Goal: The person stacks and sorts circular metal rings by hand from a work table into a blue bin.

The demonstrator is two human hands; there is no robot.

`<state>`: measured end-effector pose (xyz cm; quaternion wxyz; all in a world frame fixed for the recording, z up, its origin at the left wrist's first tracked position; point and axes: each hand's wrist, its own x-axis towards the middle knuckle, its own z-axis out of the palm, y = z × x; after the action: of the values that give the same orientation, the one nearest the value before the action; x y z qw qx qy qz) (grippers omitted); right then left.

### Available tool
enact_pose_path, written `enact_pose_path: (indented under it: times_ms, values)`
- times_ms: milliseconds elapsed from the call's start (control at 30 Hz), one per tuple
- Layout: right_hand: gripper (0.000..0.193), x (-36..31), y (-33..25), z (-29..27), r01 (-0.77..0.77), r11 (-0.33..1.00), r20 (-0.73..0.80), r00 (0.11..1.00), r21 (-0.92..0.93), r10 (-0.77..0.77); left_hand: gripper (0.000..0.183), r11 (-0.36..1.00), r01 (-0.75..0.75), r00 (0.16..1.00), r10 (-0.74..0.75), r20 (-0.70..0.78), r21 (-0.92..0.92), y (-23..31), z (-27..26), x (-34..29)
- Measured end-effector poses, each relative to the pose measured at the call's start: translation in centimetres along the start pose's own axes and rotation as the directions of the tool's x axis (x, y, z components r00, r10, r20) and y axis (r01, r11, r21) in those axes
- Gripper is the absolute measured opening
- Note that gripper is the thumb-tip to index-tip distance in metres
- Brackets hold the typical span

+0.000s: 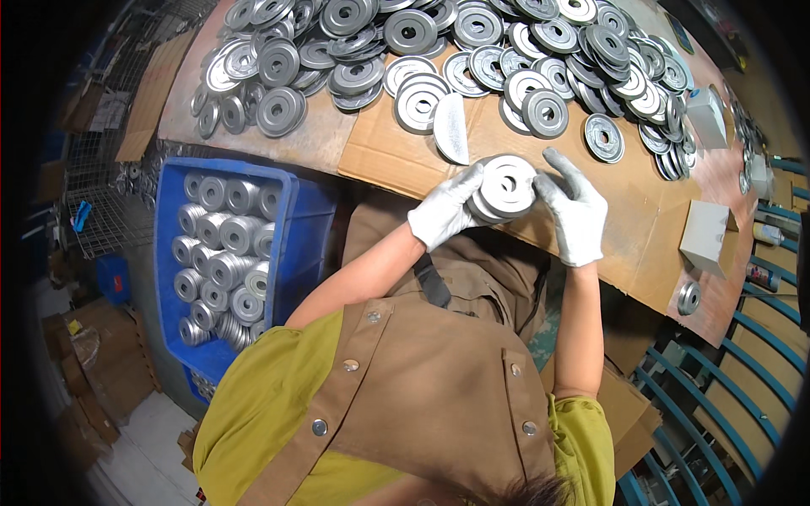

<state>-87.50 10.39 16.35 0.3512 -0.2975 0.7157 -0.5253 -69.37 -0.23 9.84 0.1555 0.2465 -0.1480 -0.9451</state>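
Well, the short stack of metal discs (pixel 504 197) sits just off the near edge of the desk (pixel 321 142), in front of the person's apron (pixel 447 354), its pale top face with the central hole turned up toward the view. The discs look stiff and fairly dense, so I would expect them to feel heavy for their size and to need little care against bending; the smooth faces could well slide over one another. The outer rim seems the best place to take hold, with fingers below and a thumb across the edge so that the layers stay together.

The hands both wear pale gloves. The left hand (pixel 445 211) is closed around the left side of the stack, thumb near the upper rim and the fingers partly hidden underneath. The right hand (pixel 580 216) is partly open at the other side, its fingers spread and darkened at the tips; one tip comes right up to the rim, though I cannot tell whether it touches. Beyond them, a pale half-round piece (pixel 450 131) lies on the cardboard sheet (pixel 380 152), near the loose discs (pixel 409 32), while a blue crate (pixel 304 236) filled with stacked discs stands at the left
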Motion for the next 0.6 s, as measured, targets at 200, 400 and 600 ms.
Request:
enact_pose_path:
  times_ms: [200, 400, 600]
  values:
    - [0.067, 7.6, 3.9, -5.8, 0.130, 0.353, -0.089, 0.836, -0.927, -0.541, 0.046, 0.991, -0.008, 0.997, 0.019, -0.079, 0.133, -0.6, -0.2, 0.2]
    - [0.049, 7.4, 5.2, -6.5, 0.122, 0.290, -0.017, 0.901, -0.949, -0.433, 0.045, 0.993, -0.018, 0.992, 0.032, -0.120, 0.118, -0.5, -0.1, 0.0]
    - [0.047, 5.1, 4.9, -6.1, 0.097, 0.787, -0.179, 0.950, -0.609, -0.255, 0.044, 0.992, 0.015, 0.998, -0.007, -0.065, 0.126, -0.2, 0.0, 0.0]
